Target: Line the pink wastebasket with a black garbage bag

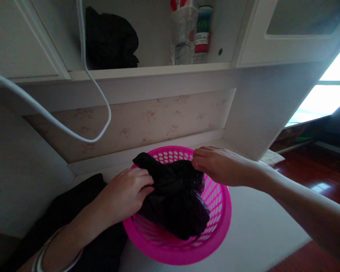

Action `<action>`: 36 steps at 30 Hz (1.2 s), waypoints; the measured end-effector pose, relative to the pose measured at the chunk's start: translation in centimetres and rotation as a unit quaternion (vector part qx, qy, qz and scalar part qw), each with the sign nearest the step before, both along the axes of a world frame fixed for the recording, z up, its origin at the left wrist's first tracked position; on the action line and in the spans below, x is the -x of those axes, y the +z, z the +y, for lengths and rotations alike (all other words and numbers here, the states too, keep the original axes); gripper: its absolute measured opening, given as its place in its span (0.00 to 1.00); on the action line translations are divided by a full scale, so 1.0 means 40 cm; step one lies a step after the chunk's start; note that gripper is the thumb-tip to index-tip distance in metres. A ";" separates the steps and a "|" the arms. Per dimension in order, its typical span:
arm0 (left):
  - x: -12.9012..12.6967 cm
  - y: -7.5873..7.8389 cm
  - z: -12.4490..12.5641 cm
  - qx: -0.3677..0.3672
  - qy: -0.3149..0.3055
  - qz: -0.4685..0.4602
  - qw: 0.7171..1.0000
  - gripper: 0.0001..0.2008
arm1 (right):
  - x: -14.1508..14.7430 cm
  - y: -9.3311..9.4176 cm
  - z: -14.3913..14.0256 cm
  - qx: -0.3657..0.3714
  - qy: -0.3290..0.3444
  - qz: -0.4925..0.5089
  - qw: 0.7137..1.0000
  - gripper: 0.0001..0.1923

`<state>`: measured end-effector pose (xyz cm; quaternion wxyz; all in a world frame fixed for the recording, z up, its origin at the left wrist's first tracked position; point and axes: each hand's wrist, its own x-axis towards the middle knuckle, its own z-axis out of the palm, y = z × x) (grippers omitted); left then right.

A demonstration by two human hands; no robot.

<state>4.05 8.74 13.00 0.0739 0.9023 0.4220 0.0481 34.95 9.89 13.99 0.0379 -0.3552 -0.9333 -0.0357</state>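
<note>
Your head camera looks forward and down, close over the white desk (257,226), facing the back wall and the shelf (153,71) above.

A garment (172,196) lay in the basket (221,223) on the surface (257,226), more cloth (82,204) left of it, a shelf (153,71) above.

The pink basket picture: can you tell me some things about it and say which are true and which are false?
1. The basket is pink. True.
2. The left hand grips a black garment in the basket. True.
3. The right hand holds a bottle. False: its fingertips are at the garment's top edge.
4. A white cable hangs down from above. True.
5. The shelf above is bare. False: a dark bundle and a plastic cup stand there.
</note>
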 end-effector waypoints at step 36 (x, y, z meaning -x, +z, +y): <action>-0.001 -0.046 -0.060 -0.155 0.085 -0.170 0.969 0.18 | 0.114 -0.025 -0.034 0.011 0.015 0.155 0.988 0.17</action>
